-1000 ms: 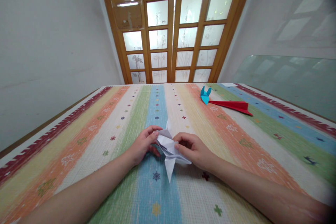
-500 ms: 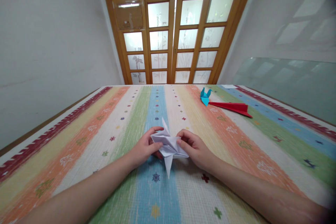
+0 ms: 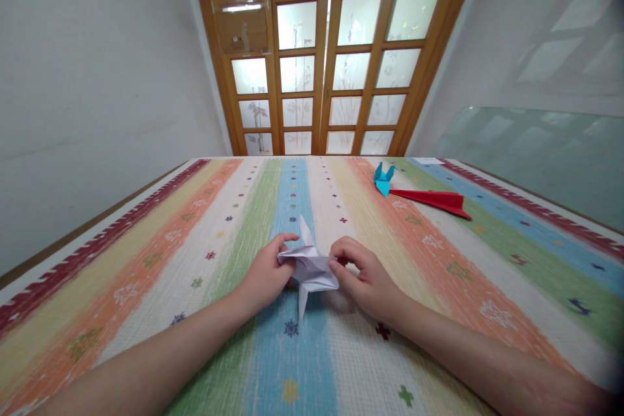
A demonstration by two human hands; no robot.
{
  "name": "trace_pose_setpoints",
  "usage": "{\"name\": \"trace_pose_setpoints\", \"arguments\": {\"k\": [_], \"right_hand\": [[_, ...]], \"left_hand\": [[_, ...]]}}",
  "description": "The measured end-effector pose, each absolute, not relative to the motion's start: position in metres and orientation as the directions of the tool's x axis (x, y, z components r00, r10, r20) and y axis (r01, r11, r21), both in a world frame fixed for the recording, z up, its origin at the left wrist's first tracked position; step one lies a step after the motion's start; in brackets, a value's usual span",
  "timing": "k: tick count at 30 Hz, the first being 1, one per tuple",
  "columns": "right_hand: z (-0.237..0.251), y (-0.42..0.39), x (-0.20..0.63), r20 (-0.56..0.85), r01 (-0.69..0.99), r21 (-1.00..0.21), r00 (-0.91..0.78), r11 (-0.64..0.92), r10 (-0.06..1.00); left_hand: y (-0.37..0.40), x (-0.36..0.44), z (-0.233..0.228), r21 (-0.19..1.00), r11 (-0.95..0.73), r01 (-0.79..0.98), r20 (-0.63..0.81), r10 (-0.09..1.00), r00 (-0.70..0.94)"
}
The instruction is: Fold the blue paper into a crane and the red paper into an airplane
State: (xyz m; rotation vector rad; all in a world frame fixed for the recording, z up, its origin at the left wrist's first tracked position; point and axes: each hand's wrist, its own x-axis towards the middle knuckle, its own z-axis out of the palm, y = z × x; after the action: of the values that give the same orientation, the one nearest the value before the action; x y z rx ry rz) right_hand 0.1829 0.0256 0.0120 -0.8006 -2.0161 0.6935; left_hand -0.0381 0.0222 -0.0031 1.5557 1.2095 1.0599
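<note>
A folded white paper origami piece [image 3: 312, 270] is held low over the blue stripe of the tablecloth, one point aimed away from me and another toward me. My left hand [image 3: 270, 271] grips its left side, with the thumb on the near face and some fingers hidden behind the paper. On the other side, my right hand [image 3: 363, 273] pinches the right corner between thumb and curled index finger.
A striped cloth covers the table [image 3: 205, 351]. Beyond my right hand lie a blue folded paper crane [image 3: 383, 181] and a red paper plane [image 3: 433, 200], touching or nearly so. Wooden glazed doors [image 3: 322, 65] stand behind the table, and a glass panel [image 3: 531, 156] leans at right.
The white paper has turned slightly, its near point swinging left and its right part drawing in from the right. Both hands keep hold, the right now at the corner's tip.
</note>
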Motion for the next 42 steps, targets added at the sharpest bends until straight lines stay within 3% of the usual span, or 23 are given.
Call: {"name": "trace_pose_setpoints", "arguments": {"k": [6,15,21,28,34,42], "right_hand": [[0.012,0.021,0.181,0.530,0.280,-0.669,-0.470,0.689,0.706],[0.016,0.020,0.183,0.479,0.179,-0.784,-0.435,0.594,0.763],[0.021,0.033,0.187,0.342,-0.062,-0.938,-0.308,0.340,0.888],[0.026,0.045,0.192,0.105,-0.419,-0.908,-0.184,0.018,0.977],[0.012,0.058,0.195,-0.001,-0.452,-0.890,-0.125,-0.058,0.992],[0.004,0.057,0.190,-0.056,-0.429,-0.897,-0.133,-0.108,0.990]], "left_hand": [[0.023,-0.041,0.005,0.788,-0.336,0.516,0.312,0.940,0.136],[0.026,-0.046,0.006,0.786,-0.332,0.522,0.318,0.941,0.119],[0.031,-0.046,0.006,0.888,-0.335,0.313,0.313,0.942,0.122],[0.041,-0.046,-0.004,0.996,0.029,-0.086,-0.026,0.999,0.041],[0.045,-0.051,-0.004,0.908,0.158,-0.388,-0.107,0.983,0.149],[0.045,-0.049,-0.009,0.895,0.180,-0.409,-0.118,0.978,0.172]]}}
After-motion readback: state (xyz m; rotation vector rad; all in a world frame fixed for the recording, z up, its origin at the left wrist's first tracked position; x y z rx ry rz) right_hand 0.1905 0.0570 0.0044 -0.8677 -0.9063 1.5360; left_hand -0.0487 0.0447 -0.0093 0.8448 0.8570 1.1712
